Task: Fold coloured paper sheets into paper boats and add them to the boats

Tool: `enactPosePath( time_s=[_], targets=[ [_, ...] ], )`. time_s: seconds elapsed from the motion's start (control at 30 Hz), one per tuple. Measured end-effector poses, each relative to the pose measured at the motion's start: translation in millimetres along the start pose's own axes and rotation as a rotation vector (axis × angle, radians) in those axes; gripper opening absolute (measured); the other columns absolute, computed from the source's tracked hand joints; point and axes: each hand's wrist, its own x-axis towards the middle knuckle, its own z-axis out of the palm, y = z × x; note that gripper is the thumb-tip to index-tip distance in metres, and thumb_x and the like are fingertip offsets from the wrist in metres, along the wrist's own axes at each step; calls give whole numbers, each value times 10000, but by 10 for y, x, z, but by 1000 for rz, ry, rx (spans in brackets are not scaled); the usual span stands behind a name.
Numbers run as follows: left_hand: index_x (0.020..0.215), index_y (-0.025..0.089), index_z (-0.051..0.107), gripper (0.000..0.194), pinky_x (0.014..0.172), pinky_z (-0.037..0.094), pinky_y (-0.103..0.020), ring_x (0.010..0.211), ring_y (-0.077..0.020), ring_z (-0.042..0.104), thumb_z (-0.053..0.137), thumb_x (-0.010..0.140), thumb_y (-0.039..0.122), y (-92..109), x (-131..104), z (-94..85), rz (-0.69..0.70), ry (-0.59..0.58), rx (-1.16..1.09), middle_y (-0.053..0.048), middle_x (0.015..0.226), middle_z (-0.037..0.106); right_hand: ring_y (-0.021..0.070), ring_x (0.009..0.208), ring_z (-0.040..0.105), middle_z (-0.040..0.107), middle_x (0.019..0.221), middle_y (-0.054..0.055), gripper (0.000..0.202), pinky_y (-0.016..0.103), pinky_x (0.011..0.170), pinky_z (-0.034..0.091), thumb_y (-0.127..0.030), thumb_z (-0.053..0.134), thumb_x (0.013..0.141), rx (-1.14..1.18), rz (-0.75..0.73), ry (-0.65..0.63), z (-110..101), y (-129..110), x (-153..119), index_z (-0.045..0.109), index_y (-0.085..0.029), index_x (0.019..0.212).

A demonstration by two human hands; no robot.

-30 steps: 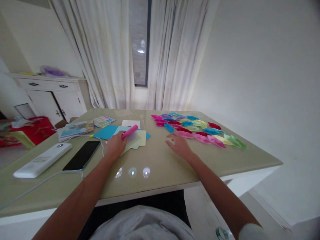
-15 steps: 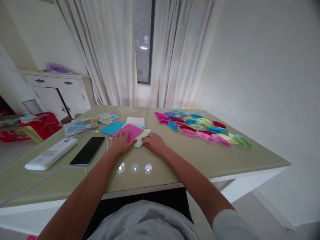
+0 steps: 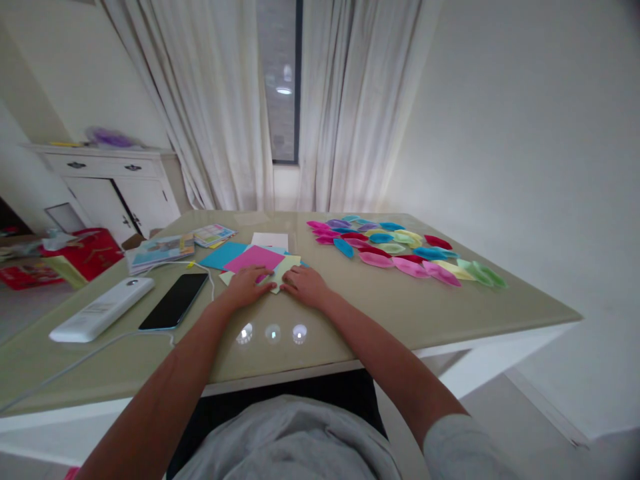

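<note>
Colored paper sheets lie overlapped near the middle of the table: a pink sheet on top, a blue sheet to its left, a pale green sheet to its right and a white one behind. My left hand rests on the near edge of the pink sheet, fingers spread and thumb reaching onto the pale green paper. Beside it my right hand lies at the right edge of the pale green sheet, fingers apart. Neither hand holds anything that shows.
A black phone and a white power bank lie at the left with a white cable. Booklets sit behind them. Many colored leaf-shaped pieces spread over the table's right side. A red bag stands beyond the left edge.
My left hand has shifted slightly right and nearer to me, uncovering more of the pink sheet. My right hand has moved a little left. The view has shifted slightly.
</note>
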Motion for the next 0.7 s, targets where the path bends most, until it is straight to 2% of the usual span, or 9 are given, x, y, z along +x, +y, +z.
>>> enactPosePath(
  time_s=[0.1,0.23,0.4,0.47,0.57,0.63,0.7],
  targets=[
    [1339,198,687,354,1076,570,-554,1273,-305,672,717,1035,375,-12,20,2,2,1,-17,-123,1447,665,259,1168,676,744,1228,134,385,365,1044,482,-482,669,1078,18,-5,24,21,11,-13,739,-175,1301],
    [1303,197,701,317,1055,583,-534,1235,-290,688,713,1038,371,6,30,1,-17,20,-62,-116,1402,688,258,1184,675,741,1237,126,368,369,1064,489,-486,686,1066,46,-16,40,35,28,-20,763,-184,1261],
    [1276,202,712,280,1043,590,-515,1206,-274,699,693,1052,368,105,43,-21,-13,71,-169,-110,1372,704,287,1256,634,714,1355,145,460,411,1129,465,-452,732,1039,96,12,126,37,39,-32,673,-188,1412],
    [1255,200,721,264,1045,590,-510,1197,-268,705,686,1057,371,156,44,-38,-2,91,-229,-108,1355,715,283,1240,635,742,1309,128,338,417,1139,454,-335,731,1047,125,30,168,37,34,-31,709,-203,1357],
    [1223,184,733,276,1047,587,-511,1179,-268,722,676,1063,401,215,28,-52,5,113,-330,-101,1308,744,272,1206,643,779,1223,104,163,419,1127,457,-194,663,1066,186,94,266,22,58,-25,786,-221,1170],
    [1215,165,734,309,1032,592,-513,1152,-274,736,678,1059,425,230,8,-41,-5,115,-388,-93,1262,760,274,1222,639,780,1228,101,188,439,1138,454,-189,610,1092,240,172,365,-8,136,-32,793,-222,1122],
    [1221,156,727,319,1010,603,-510,1125,-273,743,687,1054,425,225,-9,-15,-17,112,-434,-90,1238,761,281,1257,635,762,1270,107,203,483,1161,453,-221,577,1116,305,273,477,-55,284,-66,773,-211,1167]
  ],
)
